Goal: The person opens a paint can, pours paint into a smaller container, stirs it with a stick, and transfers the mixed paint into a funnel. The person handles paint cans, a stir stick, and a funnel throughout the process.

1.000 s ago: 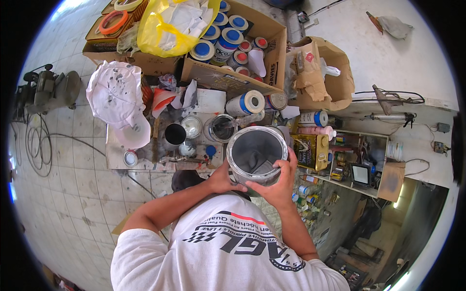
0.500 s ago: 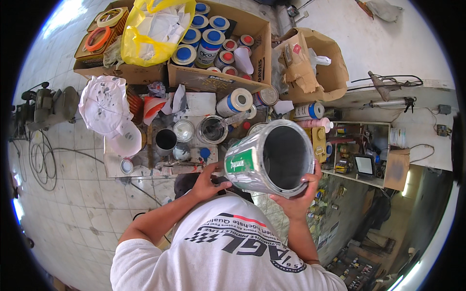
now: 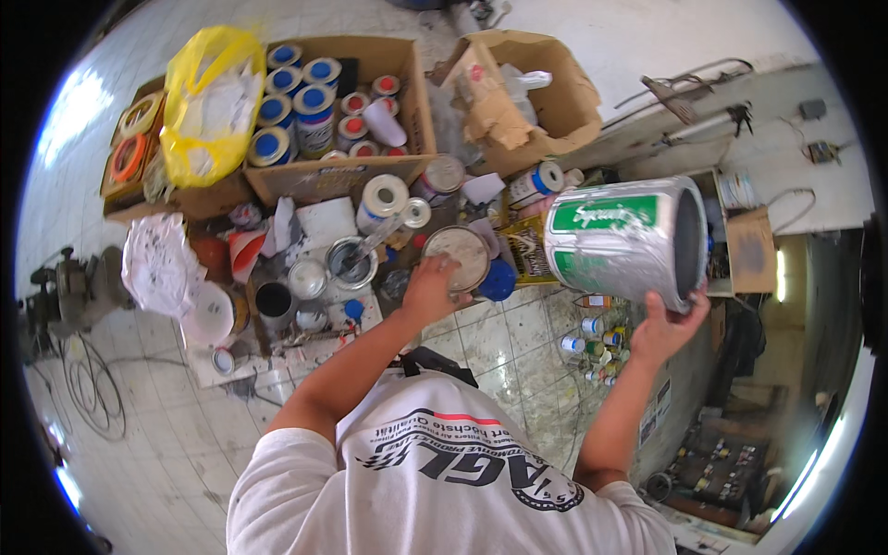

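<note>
My right hand grips the rim of a big silver paint can with a green label. The can is tipped on its side in the air, its dark mouth turned to the right. My left hand is at the table's near right part, fingers apart over a round pale-topped can. Its fingertips rest on or just above the pale top; I cannot tell which. Beside that can are a blue round object and a yellow tin. A container of grey paint stands to its left.
Behind the table, a carton holds several blue- and red-capped cans. A yellow plastic bag sits left of it, an open brown box right. White paper and a dark-filled cup lie left. Several cans stand low at right.
The silver can has moved right and turned its mouth rightward. My left hand has let go of it and moved to the pale-topped can. My right hand still holds the rim.
</note>
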Tool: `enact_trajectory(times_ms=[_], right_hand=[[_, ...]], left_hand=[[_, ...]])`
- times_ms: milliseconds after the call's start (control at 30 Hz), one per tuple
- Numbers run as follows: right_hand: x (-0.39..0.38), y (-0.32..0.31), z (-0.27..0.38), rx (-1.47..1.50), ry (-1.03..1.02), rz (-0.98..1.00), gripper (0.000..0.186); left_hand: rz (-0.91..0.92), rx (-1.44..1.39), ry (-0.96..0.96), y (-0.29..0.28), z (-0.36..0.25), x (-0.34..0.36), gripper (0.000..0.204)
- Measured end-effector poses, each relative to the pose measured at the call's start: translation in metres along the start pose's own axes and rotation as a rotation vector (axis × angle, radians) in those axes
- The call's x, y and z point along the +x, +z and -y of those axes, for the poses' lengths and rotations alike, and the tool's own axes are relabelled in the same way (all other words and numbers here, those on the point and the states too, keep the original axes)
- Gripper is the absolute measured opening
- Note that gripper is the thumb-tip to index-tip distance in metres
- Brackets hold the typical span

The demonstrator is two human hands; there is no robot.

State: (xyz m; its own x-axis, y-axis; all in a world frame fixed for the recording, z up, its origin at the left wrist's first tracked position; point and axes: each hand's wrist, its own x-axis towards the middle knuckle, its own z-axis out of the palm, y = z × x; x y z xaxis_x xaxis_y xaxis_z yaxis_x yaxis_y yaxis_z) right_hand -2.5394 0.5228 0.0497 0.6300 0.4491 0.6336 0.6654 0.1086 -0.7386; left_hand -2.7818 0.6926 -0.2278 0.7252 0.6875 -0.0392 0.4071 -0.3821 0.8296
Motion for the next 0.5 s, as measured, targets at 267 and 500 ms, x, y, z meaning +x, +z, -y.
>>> enact_trajectory(times_ms=[267,500], right_hand=[[0.004,-0.016,-0.089,-0.246,0.065,-0.087,0.090],[0.006,-0.038,-0.127,-0.183,-0.023,-0.114,0.088]], left_hand=[[0.328,0.440,-0.291,0.035,-0.042,0.104,0.162],[0.238,0.405,-0.312,0.034,-0.043,0.108,0.157]])
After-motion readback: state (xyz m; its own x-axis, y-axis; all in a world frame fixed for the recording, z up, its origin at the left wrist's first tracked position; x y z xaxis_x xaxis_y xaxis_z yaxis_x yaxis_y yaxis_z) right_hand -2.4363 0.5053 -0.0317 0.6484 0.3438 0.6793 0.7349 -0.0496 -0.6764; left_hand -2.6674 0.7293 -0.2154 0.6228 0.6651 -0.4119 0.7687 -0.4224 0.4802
